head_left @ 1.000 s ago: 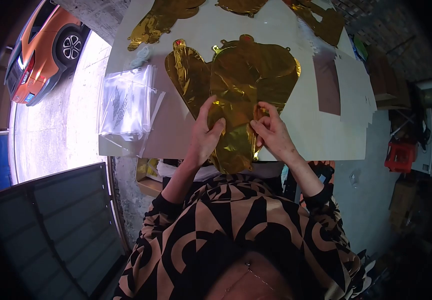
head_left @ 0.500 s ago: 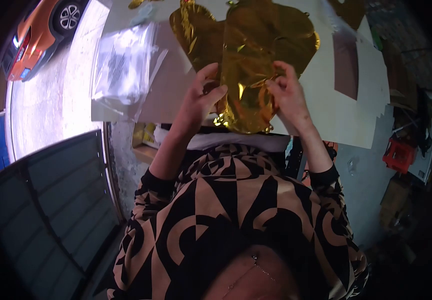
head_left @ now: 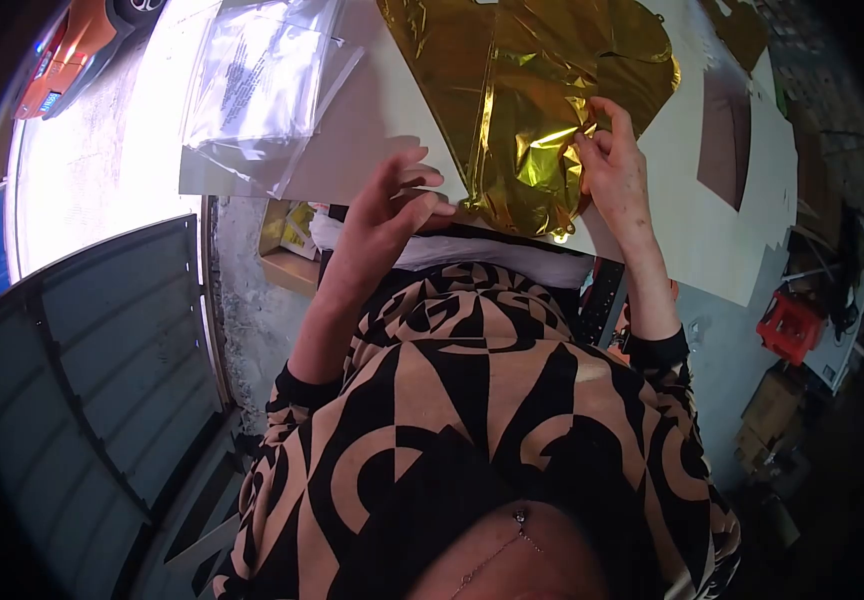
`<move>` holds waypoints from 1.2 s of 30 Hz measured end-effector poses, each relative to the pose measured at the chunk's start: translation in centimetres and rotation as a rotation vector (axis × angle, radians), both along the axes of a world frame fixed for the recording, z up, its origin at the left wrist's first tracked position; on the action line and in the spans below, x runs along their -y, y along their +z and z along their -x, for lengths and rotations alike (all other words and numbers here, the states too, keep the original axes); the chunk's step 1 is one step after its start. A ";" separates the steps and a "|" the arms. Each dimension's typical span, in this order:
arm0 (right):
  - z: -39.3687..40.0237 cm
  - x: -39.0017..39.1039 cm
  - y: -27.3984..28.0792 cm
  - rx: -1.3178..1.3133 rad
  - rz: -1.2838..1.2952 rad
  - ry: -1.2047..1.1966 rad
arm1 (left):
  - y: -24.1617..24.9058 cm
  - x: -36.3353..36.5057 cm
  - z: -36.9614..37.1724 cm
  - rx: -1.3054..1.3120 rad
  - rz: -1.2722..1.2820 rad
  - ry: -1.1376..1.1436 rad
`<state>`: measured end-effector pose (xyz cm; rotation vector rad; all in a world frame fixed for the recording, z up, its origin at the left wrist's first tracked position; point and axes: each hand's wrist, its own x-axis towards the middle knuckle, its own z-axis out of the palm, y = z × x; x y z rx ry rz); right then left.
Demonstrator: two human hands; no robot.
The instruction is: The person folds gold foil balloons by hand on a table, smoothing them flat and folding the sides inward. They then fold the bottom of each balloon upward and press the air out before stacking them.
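Observation:
A crumpled gold foil balloon (head_left: 537,95) lies flat on the white table (head_left: 672,210), its lower part folded up near the table's front edge. My right hand (head_left: 614,165) pinches the folded foil at its right side. My left hand (head_left: 389,215) hovers at the table's front edge just left of the foil, fingers spread and holding nothing.
A stack of clear plastic bags (head_left: 257,85) lies on the table's left side. A brown sheet (head_left: 722,135) lies at the right. An orange car (head_left: 72,50) stands outside at upper left. A red stool (head_left: 790,325) and cardboard boxes (head_left: 772,410) sit on the floor at right.
My left hand has let go of the foil and drawn back to the table edge. My right hand keeps its hold on the fold. The view has tilted downward.

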<state>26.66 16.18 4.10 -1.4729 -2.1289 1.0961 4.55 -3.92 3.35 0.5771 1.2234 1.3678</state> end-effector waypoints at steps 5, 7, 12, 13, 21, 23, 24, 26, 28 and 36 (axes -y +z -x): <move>-0.2 -0.3 -0.5 0.028 -0.078 0.030 | -0.7 0.8 0.5 -0.116 0.035 0.011; -0.2 -0.3 -0.5 0.032 -0.076 0.035 | -0.3 0.9 0.2 -0.181 0.085 0.014; 0.1 -0.2 -0.1 0.061 -0.041 0.048 | -0.4 0.5 -1.5 -0.876 0.037 -0.056; 0.1 -0.2 0.0 0.068 -0.043 0.049 | -0.4 0.4 -2.0 -0.999 0.016 -0.085; -0.1 -0.3 0.3 0.119 -0.075 0.067 | -0.6 -0.4 -4.2 -1.387 -0.096 -0.092; -0.2 -0.5 0.0 0.118 -0.103 0.067 | -1.0 -0.4 -4.3 -1.413 -0.119 -0.094; -0.3 -0.5 -0.1 0.118 -0.117 0.067 | -1.2 -0.5 -4.4 -1.414 -0.126 -0.087; -0.3 -0.5 0.0 0.128 -0.123 0.073 | -1.5 -0.5 -4.5 -1.417 -0.143 -0.074; -0.4 -0.5 0.0 0.134 -0.139 0.080 | -1.3 -0.6 -4.5 -1.415 -0.128 -0.058; -0.8 -0.6 -0.3 0.125 -0.180 0.085 | -1.6 -0.5 -4.6 -1.415 -0.136 -0.077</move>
